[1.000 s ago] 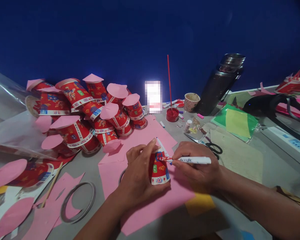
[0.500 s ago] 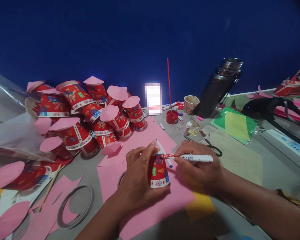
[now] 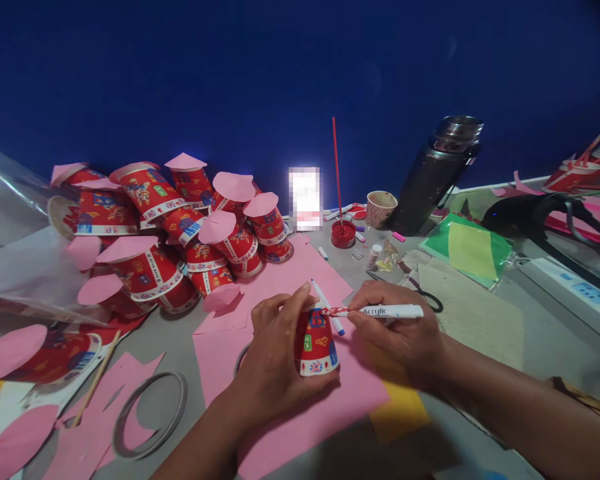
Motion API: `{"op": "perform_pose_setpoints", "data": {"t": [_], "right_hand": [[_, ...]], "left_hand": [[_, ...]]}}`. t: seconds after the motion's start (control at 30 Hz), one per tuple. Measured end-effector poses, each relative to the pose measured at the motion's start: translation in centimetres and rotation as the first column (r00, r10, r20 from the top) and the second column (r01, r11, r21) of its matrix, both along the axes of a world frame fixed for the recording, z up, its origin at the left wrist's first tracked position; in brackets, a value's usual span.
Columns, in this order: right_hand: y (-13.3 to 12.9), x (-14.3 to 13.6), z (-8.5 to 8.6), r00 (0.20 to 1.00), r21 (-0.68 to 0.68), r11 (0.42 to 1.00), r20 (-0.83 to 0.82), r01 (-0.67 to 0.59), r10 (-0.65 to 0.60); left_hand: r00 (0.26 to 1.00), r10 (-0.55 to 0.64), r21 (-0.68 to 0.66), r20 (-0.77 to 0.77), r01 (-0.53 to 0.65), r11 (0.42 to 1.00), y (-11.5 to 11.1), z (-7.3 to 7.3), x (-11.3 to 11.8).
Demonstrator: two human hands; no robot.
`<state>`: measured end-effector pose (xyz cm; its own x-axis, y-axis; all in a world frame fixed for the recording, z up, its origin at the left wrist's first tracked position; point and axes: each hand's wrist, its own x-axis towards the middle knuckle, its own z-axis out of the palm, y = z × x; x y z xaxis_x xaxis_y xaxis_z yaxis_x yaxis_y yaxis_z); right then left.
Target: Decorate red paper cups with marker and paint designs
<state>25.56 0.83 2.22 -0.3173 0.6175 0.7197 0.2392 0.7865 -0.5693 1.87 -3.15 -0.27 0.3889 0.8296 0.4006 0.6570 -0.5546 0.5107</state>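
My left hand (image 3: 275,360) is wrapped around a red printed paper cup (image 3: 319,343), turned bottom up with its white-banded rim low. Pinched in my right hand (image 3: 400,333) is a white acrylic marker (image 3: 393,311) with red stains near its front. Its tip meets the cup close to the top edge; the exact contact is too small to make out. Behind the cup lies a white pen with a blue end (image 3: 337,323). Both hands are above pink paper sheets (image 3: 300,433), with a piece of yellow paper (image 3: 400,407) under the right wrist.
Stacked red cups with pink paper cones (image 3: 217,227) fill the left. At the back stand a red paint pot (image 3: 343,233) with a long stick, a paper cup (image 3: 381,208) and a black thermos (image 3: 433,180). A tape ring (image 3: 150,413) lies front left; a power strip (image 3: 575,290) sits right.
Hardly anything differs. The view has shifted very slightly; the cup and marker stay in the same hands, with the marker tip still at the cup's upper edge.
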Motion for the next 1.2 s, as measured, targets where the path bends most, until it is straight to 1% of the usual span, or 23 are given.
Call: {"op": "perform_pose_setpoints", "data": {"t": [0.13,0.37,0.53,0.7,0.83,1.0,1.07,1.1,1.2], "right_hand": [[0.0,0.0,-0.1,0.999,0.023,0.999,-0.038,0.032,-0.031],[-0.3,-0.3,-0.1,0.999,0.034,0.999,-0.028,-0.029,0.03],[-0.4,-0.4,-0.3,0.999,0.051,0.998,0.002,-0.038,0.038],[-0.3,-0.4,-0.4,0.999,0.058,0.998,0.018,-0.032,0.031],[-0.3,-0.4,-0.3,1.0,0.044,0.999,0.011,-0.021,0.021],[-0.5,-0.3,-0.4,0.999,-0.006,1.0,-0.018,-0.028,0.028],[-0.6,-0.2,-0.5,0.998,-0.032,0.999,-0.069,-0.005,0.003],[-0.6,-0.1,-0.5,0.994,-0.057,0.998,-0.103,0.023,-0.029],[-0.6,0.1,-0.7,0.969,-0.173,0.975,-0.181,0.137,-0.169]], "left_hand": [[1.0,0.003,0.005,0.003,-0.003,1.0,0.0,-0.1,0.0],[0.999,0.035,0.032,0.037,-0.036,0.999,-0.1,-0.2,0.5],[0.999,0.027,0.07,0.032,-0.029,0.997,-0.2,-0.2,0.8],[0.999,0.027,0.072,0.028,-0.029,0.997,-0.2,-0.2,0.7],[0.999,0.024,0.066,0.035,-0.026,0.997,-0.2,-0.3,0.8],[0.999,0.013,0.052,0.04,-0.015,0.999,-0.1,-0.4,0.5],[0.999,0.008,0.039,0.049,-0.01,0.999,0.0,-0.3,0.3],[0.998,0.007,0.031,0.056,-0.009,0.999,0.0,-0.3,0.1],[0.997,-0.009,0.026,0.077,0.007,1.0,0.0,-0.1,-0.3]]}}
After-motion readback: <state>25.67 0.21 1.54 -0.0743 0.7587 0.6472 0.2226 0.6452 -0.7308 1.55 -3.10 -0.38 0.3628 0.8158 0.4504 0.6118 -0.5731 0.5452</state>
